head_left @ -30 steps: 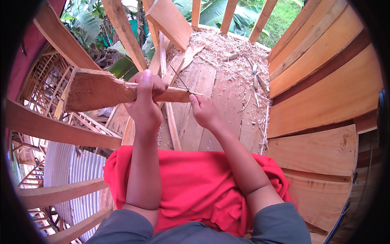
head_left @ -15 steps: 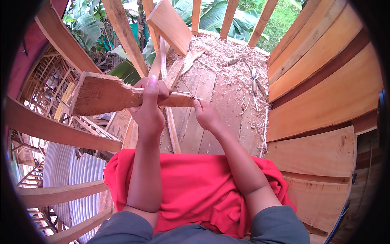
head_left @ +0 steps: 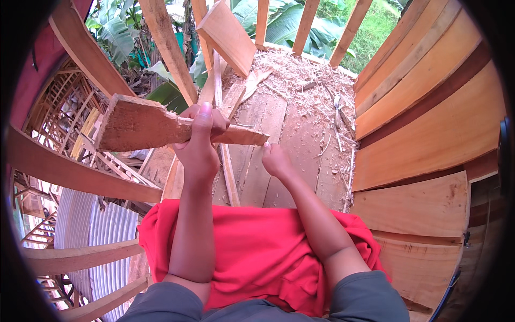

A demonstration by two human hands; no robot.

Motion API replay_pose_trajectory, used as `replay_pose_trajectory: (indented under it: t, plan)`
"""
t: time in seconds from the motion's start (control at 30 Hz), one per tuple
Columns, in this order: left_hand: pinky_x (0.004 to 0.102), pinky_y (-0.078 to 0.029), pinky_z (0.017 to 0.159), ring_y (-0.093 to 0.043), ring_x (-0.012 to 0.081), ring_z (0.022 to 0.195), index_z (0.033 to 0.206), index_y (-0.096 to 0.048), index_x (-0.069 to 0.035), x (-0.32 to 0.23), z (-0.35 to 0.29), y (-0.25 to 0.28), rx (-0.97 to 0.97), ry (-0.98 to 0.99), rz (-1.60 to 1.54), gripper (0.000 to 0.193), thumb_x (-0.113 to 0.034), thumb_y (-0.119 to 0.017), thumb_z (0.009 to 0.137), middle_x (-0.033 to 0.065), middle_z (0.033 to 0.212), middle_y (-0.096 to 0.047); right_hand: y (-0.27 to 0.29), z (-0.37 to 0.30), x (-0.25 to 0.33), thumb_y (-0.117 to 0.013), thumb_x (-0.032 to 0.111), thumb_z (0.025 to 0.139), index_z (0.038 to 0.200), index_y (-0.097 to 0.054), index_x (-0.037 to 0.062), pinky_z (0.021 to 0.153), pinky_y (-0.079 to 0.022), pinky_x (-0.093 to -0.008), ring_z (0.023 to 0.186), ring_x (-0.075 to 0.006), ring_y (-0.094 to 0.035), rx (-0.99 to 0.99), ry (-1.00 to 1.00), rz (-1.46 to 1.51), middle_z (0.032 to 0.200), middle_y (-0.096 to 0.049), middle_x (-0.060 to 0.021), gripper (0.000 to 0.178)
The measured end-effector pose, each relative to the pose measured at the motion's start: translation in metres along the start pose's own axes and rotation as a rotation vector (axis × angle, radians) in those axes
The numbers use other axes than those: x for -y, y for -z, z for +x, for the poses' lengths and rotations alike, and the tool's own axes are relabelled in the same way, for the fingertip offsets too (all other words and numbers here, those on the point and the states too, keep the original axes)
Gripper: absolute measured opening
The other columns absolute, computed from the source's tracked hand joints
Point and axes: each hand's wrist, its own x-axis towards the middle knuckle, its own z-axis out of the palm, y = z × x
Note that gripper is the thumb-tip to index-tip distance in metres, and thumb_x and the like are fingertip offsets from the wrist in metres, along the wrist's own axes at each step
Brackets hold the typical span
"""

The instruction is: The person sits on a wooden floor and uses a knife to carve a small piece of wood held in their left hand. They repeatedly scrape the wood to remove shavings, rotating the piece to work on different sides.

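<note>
The fingers of the left hand [head_left: 199, 138] are clamped round the paddle [head_left: 138, 126], thumb laid up over the top and knuckles showing on the far side. The fingers of the right hand [head_left: 278, 160] are curled closed, thumb on top; whether anything is pinched inside them can't be made out from this angle.

As for looks, the paddle is reddish brown, with a wide, flat blade that's pretty rough and fuzzy on the face. Its shoulder is ragged and chewed-looking where it narrows into the handle. The handle looks smoother, with a paler strip along the upper edge, and it's tapered to a point.

It's gripped at the neck, so the blade sticks out to the left of the left hand and the handle runs out to the right. The tip ends right by the right thumb; actual contact can't be told. The whole thing is held up in the air, roughly crosswise, dipping a bit to the right.

Below it there's a plank floor [head_left: 303, 147], and nearer the body, red cloth [head_left: 257, 231] is draped over the lap. Farther out, shavings [head_left: 300, 67] are heaped at the far end, a block [head_left: 228, 37] is tilted near them, and boards [head_left: 424, 126] line the right side.
</note>
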Motion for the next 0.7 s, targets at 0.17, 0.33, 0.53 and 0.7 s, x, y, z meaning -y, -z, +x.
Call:
replay_pose_trajectory:
  t: [0.17, 0.33, 0.53, 0.7]
  plan:
    - [0.0310, -0.028, 0.054, -0.023, 0.0112, 0.051, 0.062, -0.030, -0.011, 0.000, 0.004, 0.004, -0.002, 0.008, 0.005, 0.038, -0.015, -0.044, 0.097, -0.0013, 0.054, -0.025, 0.003, -0.001, 0.005, -0.037, 0.032, 0.102, 0.102, -0.060, -0.0065, 0.085, -0.047, -0.0547, 0.096, -0.0496, -0.060, 0.121, -0.150, -0.036, 0.098, -0.064, -0.0334, 0.045]
    - [0.0290, -0.038, 0.058, -0.036, 0.0097, 0.052, 0.061, -0.040, -0.009, 0.000, 0.004, 0.013, 0.020, 0.007, -0.103, 0.038, -0.012, -0.049, 0.098, -0.0007, 0.054, -0.040, 0.006, -0.011, 0.028, -0.036, 0.032, 0.102, 0.099, -0.061, -0.0065, 0.084, -0.047, -0.0551, 0.094, -0.0498, -0.060, 0.079, 0.004, 0.036, 0.096, -0.064, -0.0329, 0.046]
    - [0.0286, -0.037, 0.057, -0.033, 0.0091, 0.052, 0.063, -0.039, -0.009, -0.002, 0.007, 0.008, 0.042, -0.014, -0.077, 0.037, -0.011, -0.049, 0.098, -0.0011, 0.054, -0.038, 0.001, -0.001, 0.014, -0.036, 0.032, 0.102, 0.098, -0.062, -0.0050, 0.082, -0.047, -0.0558, 0.089, -0.0495, -0.061, 0.084, -0.023, -0.034, 0.095, -0.064, -0.0317, 0.046]
    - [0.0280, -0.035, 0.055, -0.034, 0.0090, 0.051, 0.063, -0.040, -0.009, 0.000, 0.009, 0.015, 0.026, 0.006, -0.072, 0.035, -0.012, -0.049, 0.097, -0.0011, 0.054, -0.037, 0.008, -0.004, -0.001, -0.036, 0.035, 0.102, 0.098, -0.063, -0.0038, 0.084, -0.047, -0.0558, 0.092, -0.0485, -0.062, 0.067, -0.084, -0.122, 0.095, -0.066, -0.0304, 0.047]
